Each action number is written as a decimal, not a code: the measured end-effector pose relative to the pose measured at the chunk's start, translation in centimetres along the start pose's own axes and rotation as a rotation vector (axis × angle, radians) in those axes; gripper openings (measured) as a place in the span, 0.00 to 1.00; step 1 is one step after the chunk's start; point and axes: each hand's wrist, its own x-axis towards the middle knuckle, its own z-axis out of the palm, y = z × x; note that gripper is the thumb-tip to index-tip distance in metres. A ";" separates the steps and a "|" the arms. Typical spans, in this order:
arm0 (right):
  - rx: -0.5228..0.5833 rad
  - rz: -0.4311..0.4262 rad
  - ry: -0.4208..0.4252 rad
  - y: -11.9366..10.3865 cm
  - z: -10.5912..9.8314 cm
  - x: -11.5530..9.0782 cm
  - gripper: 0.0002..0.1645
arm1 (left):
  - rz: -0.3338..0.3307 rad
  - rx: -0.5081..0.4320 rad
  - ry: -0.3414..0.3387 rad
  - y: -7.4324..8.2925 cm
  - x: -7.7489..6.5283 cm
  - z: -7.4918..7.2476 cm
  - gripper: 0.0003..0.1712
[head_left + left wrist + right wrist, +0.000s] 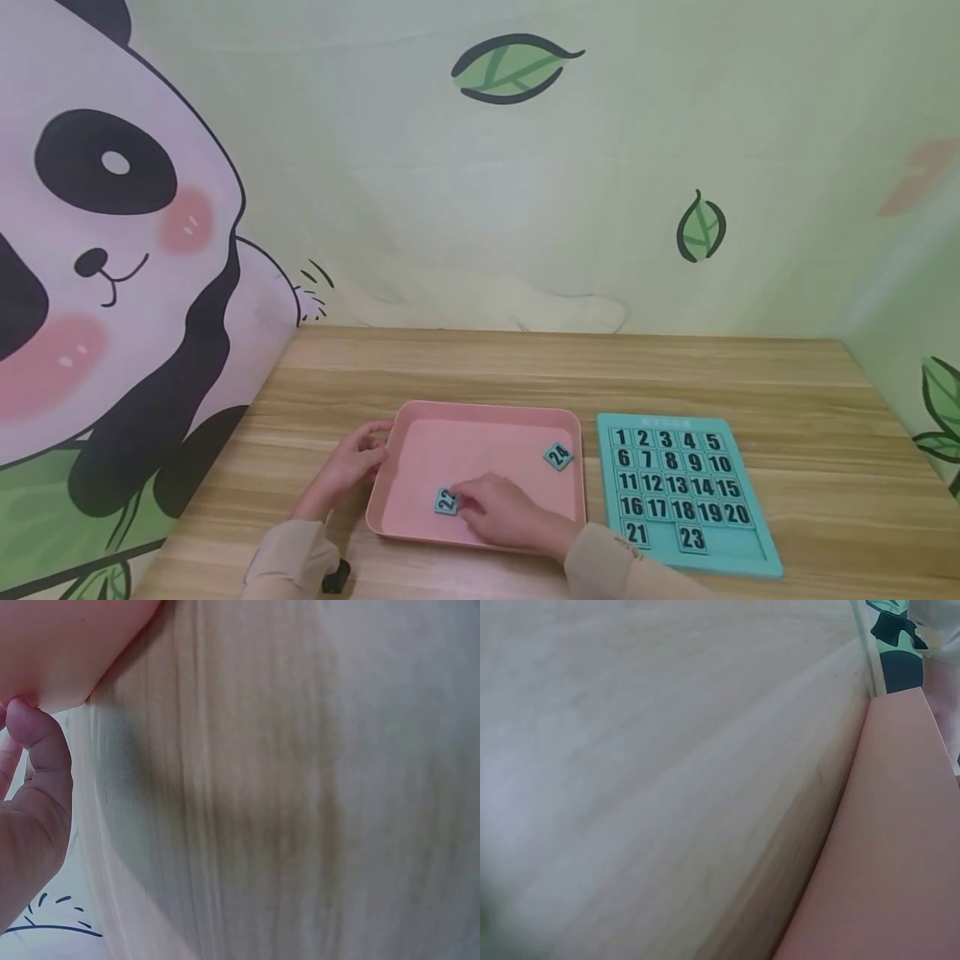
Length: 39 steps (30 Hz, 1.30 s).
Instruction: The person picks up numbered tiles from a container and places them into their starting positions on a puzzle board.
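A pink tray [420, 450] lies on the wooden table. Along its left edge my left hand [351, 467] holds the rim; in the left wrist view the thumb [41, 739] bends against the outer wall. Inside the tray, my right hand [501, 510] pinches the right side of a teal number tile marked 22 [446, 501], and the fingertips cover part of it. Tile 24 [558, 456] lies turned at an angle near the tray's right wall. The right wrist view shows the tray wall [885, 825] and table, but no fingers.
Just right of the tray lies a teal number board [750, 550]. Tiles 1 to 21 fill it in order, and tile 23 [692, 538] sits in the bottom row with a gap on either side. A printed panda and leaf cloth [637, 167] stands behind the table.
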 end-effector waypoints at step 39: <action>-0.172 0.043 0.067 -0.8 1.3 2.0 0.17 | -0.011 0.000 -0.011 0.1 0.0 -0.1 0.26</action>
